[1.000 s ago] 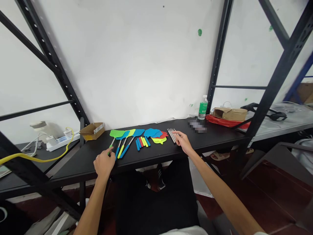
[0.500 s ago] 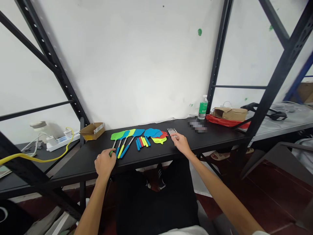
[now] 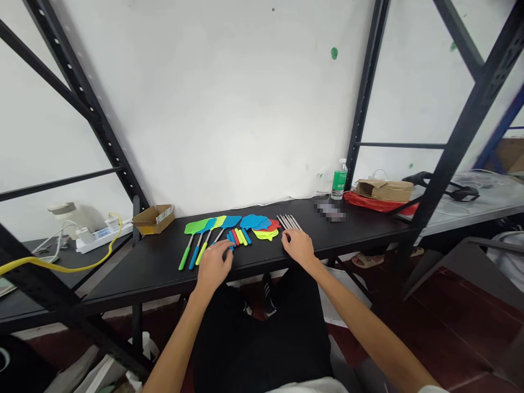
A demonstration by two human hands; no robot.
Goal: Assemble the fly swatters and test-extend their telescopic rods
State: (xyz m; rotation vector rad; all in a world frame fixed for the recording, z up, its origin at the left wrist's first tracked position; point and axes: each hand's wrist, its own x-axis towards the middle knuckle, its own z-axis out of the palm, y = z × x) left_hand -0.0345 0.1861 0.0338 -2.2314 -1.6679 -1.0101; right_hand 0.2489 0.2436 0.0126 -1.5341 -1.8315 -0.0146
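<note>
My left hand (image 3: pixel 215 265) is over the front of the desk, fingers apart and slightly bent. Its fingertips are by a row of loose blue, red and yellow handles (image 3: pixel 238 237); I cannot tell whether they touch. Under and left of it lie several assembled fly swatters, among them a green fly swatter (image 3: pixel 185 257) and a yellow one (image 3: pixel 201 252). My right hand (image 3: pixel 298 246) is curled at the lower ends of several thin metal rods (image 3: pixel 289 221); what its fingers pinch is hidden. Between the hands are loose blue swatter heads (image 3: pixel 254 221), a red one (image 3: pixel 275 224) and yellow ones (image 3: pixel 266 234).
A small cardboard box (image 3: pixel 153 219) sits at the desk's left end. Toward the back right stand a water bottle (image 3: pixel 339 180) and, beyond it, an open carton (image 3: pixel 385 190) on red plastic (image 3: pixel 368 202). Black rack posts (image 3: pixel 368 82) frame the black desk (image 3: pixel 135 278).
My left hand has let go of the green fly swatter's handle and moved right to the loose handles. My right hand has slid down toward the rods' lower ends.
</note>
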